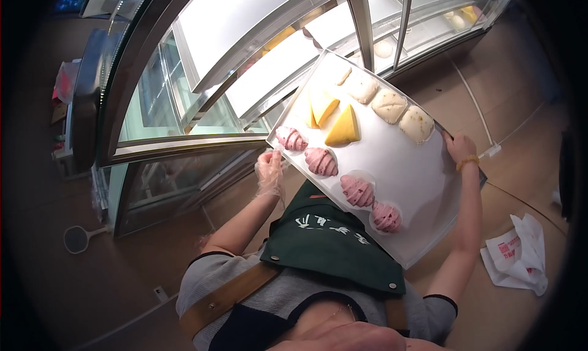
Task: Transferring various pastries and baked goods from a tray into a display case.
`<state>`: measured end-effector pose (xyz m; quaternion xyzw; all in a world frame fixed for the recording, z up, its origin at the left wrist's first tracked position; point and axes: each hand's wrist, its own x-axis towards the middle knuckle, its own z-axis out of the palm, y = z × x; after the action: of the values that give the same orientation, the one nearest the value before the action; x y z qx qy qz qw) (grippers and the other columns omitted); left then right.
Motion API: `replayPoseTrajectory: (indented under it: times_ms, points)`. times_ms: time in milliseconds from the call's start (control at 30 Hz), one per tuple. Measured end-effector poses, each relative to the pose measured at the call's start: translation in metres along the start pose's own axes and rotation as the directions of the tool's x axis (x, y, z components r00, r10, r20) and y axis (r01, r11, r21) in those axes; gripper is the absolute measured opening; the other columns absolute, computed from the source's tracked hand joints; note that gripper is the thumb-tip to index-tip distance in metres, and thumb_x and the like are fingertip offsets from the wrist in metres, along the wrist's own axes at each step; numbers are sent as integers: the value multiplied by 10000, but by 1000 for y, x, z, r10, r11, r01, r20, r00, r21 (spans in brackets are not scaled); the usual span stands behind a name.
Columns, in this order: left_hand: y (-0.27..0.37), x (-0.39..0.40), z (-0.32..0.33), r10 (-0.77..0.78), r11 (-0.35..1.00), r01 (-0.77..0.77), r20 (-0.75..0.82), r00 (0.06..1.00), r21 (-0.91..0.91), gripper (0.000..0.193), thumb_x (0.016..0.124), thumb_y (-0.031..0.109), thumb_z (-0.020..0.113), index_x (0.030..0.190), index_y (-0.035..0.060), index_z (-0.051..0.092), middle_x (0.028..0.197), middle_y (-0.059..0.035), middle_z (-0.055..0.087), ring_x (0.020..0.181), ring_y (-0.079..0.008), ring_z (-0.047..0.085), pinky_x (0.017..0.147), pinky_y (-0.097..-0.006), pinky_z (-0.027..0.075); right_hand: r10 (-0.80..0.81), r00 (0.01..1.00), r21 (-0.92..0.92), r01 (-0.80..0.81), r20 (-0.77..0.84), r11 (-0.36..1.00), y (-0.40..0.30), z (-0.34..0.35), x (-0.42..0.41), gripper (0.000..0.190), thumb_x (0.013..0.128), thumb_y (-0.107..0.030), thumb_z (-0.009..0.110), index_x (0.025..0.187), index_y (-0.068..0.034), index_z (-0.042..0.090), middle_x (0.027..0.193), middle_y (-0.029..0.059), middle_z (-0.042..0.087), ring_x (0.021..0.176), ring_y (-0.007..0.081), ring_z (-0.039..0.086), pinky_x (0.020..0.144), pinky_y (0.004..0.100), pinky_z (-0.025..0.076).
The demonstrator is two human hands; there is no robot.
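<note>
Both of my hands hold a white tray (413,176) by its edges, tilted across the front of a glass display case. My left hand (270,172), in a clear plastic glove, grips the tray's left edge near a pink ridged pastry (291,138). On the right edge is my right hand (459,149), which shows no glove and has a band at the wrist. Several pink ridged pastries line the near left side of the tray. Yellow wedge-shaped pieces (343,126) lie towards its left middle. Along the far right side sit several cream-coloured buns (389,106), some speckled on top.
The glass display case (156,146) spans the top and left, with lit white shelves (271,71) holding more pastries. A white plastic bag (517,254) with red print lies at the right, on the tiled floor. At the lower left is a round-headed grey object (76,239).
</note>
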<state>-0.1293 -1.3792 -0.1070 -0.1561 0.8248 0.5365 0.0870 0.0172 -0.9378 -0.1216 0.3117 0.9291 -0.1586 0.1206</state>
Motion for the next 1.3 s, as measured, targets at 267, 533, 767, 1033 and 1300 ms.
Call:
replayPoseTrajectory:
  times_ms: [267,533,767,1033,1300]
  points:
    - [67,-11,61,102,991,-72,301,948,-110,362,784,277,535,977,-13,438,836,-85,518,710,-141,516,644,-254,431,20,1000,17,-21,21,1000,-3,4,5,485,776,-440,430,761,14,600,732,229,565,730,370,543,645,422,422]
    - [122,51,132,408,785,-562,465,786,261,505,691,190,614,1076,-53,394,1060,-185,455,1009,-249,434,859,-317,343,74,996,38,-76,55,996,1,-2,-5,476,781,-424,431,720,16,602,754,216,575,743,350,553,664,400,432]
    - [16,221,204,286,618,-647,639,714,447,575,665,284,648,1072,-50,417,1145,-199,348,1059,-264,358,886,-316,301,4,1000,58,-4,16,998,3,-3,10,449,772,-410,456,702,9,603,706,210,573,712,348,555,644,399,436]
    - [31,206,258,314,62,-720,672,671,691,586,675,403,591,1035,-37,447,958,-174,478,861,-270,475,766,-301,381,-5,1000,73,3,27,997,16,0,23,426,779,-377,463,687,16,599,685,207,564,685,346,550,627,395,431]
    - [33,240,248,255,406,-601,547,798,688,575,700,484,535,973,-21,509,819,-157,572,778,-240,551,714,-282,422,-7,999,114,2,45,994,12,-1,29,412,777,-375,465,699,7,600,695,196,567,676,339,546,623,394,426]
